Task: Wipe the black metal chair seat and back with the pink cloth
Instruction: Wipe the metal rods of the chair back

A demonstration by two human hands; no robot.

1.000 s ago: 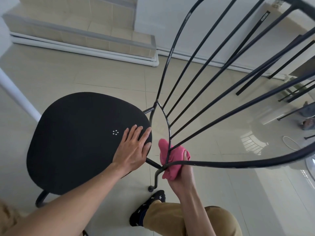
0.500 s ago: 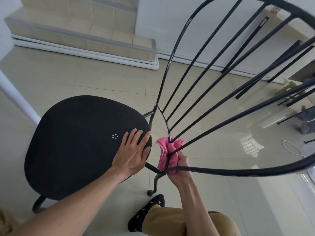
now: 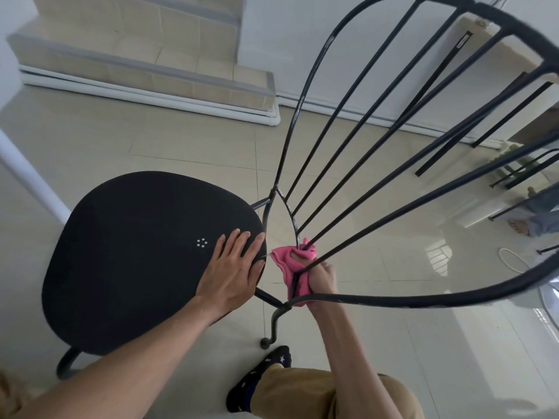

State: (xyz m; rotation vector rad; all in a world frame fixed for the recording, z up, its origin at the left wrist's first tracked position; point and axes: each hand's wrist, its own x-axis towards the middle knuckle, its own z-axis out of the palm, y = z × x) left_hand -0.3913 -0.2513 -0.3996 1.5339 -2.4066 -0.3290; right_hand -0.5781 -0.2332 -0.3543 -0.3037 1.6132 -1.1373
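1. The left hand (image 3: pixel 233 267) lay flat, fingers straight, on the rear edge of the rounded matte black metal chair seat (image 3: pixel 145 255) and gripped nothing. It only pressed down.
2. The right hand (image 3: pixel 322 281) was curled tightly round the crumpled pink cloth (image 3: pixel 287 261). The cloth was bunched against the base of the black fan-shaped chair back of thin metal rods (image 3: pixel 393 297), just behind the seat, where the rods converge.
3. Risk: the rods close into a narrow wedge there. A hard upward stroke could have jammed the cloth in the wedge or nipped a finger between two rods.
4. Risk: the glossy beige tiled floor (image 3: pixel 187 140) looked slick. If the left hand had lifted while the right pulled, the chair could probably have skidded or rocked towards the foot in the dark star-patterned sock (image 3: pixel 263 373), which was close by the curled rear leg.
5. Risk: the cloth was wadded, so little of it met each rod. Far sides and upper lengths could have gone unwiped.
6. Against the frame a second before, the cloth and right hand had climbed from the lower junction towards the point where the rods meet, and the cloth was more tightly gathered.
7. The left hand had kept its place on the seat. The view itself had shifted only a little.
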